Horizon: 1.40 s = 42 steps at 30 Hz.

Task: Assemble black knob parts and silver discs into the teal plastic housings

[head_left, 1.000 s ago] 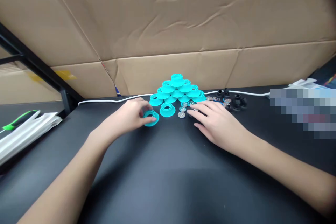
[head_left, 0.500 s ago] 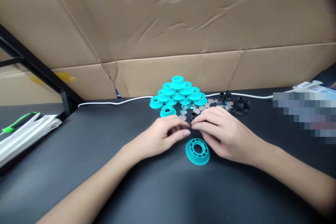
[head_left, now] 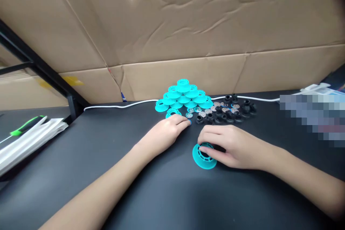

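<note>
Shifted nearer: our right hand (head_left: 231, 147), bent fingers over the round teal ring's (head_left: 198, 157) far rim; our left hand (head_left: 165, 131), far-left, fingertips at a disc (head_left: 190, 122). Both grips: unclear.

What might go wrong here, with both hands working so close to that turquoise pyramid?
The left hand works just in front of the turquoise pyramid; a bump might topple it. The right hand, its fingers at the nearest turquoise ring, could brush the black parts just behind and scatter them.
</note>
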Each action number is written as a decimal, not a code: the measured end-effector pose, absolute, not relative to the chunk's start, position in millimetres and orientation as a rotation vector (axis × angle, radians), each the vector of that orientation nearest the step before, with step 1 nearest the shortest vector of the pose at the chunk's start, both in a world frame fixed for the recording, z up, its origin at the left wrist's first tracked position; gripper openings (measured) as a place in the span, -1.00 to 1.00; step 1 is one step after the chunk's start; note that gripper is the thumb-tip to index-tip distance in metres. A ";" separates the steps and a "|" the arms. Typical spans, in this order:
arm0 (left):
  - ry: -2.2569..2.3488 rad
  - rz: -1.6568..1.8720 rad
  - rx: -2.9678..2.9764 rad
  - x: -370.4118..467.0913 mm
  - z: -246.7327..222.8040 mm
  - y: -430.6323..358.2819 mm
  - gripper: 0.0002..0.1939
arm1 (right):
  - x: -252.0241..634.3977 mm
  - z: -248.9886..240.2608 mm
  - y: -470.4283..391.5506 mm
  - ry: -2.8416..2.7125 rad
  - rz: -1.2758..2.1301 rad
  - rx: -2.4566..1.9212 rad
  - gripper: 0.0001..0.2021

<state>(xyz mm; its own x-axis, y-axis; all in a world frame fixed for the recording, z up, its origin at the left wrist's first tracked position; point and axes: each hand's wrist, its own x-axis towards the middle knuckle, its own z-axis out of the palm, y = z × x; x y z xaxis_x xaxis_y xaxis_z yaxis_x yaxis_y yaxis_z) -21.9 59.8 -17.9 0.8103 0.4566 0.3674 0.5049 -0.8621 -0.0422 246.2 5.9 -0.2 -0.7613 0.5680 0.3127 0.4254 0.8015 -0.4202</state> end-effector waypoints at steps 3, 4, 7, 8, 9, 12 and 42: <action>-0.741 -0.507 -2.835 -22.0 -17.2 58.7 -0.73 | 244.1 -1.9 4.1 -2.563 0.512 -0.744 -0.80; -0.734 -0.519 -2.829 -22.4 -17.7 58.7 -0.74 | 243.4 -2.5 3.5 -2.567 0.529 -0.743 -0.79; -0.727 -0.582 -2.813 -24.3 -19.8 59.5 -0.76 | 242.2 -3.1 2.0 -2.580 0.549 -0.748 -0.77; -0.730 -0.603 -2.803 -24.9 -20.3 60.0 -0.75 | 242.3 -3.0 1.6 -2.581 0.542 -0.752 -0.76; -0.734 -0.623 -2.796 -25.4 -20.5 60.4 -0.74 | 242.4 -2.7 1.4 -2.577 0.532 -0.758 -0.76; -0.843 -0.779 -2.826 -24.6 -19.4 60.3 -0.73 | 242.9 -2.3 1.5 -2.518 0.487 -0.787 -0.77; -0.946 -0.671 -3.687 -18.0 7.9 28.7 -0.37 | 255.3 14.2 0.9 -2.537 0.419 -0.540 -0.83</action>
